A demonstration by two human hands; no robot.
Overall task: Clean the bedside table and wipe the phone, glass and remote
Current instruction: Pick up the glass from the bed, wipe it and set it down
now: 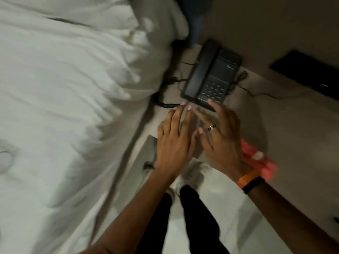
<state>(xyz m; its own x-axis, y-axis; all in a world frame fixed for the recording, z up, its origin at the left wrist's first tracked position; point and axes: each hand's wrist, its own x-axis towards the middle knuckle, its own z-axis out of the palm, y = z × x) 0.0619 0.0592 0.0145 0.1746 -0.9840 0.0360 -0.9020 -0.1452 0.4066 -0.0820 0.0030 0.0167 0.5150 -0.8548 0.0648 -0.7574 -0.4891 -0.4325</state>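
Note:
A black desk phone (pixel 212 74) with its handset on the cradle sits on the beige bedside table (pixel 275 125), its coiled cord trailing left. My left hand (pixel 174 142) and my right hand (pixel 220 136) hover side by side just in front of the phone, fingers spread, holding nothing. Fingertips of both hands reach the phone's near edge. A red-orange cloth (pixel 256 158) lies on the table just right of my right wrist. No glass is in view. The frame is blurred.
A bed with white rumpled bedding (pixel 64 107) fills the left side, close to the table. A flat black object (pixel 308 72) lies at the table's far right, possibly a remote. My legs and shoes (pixel 192 175) stand on the pale floor below.

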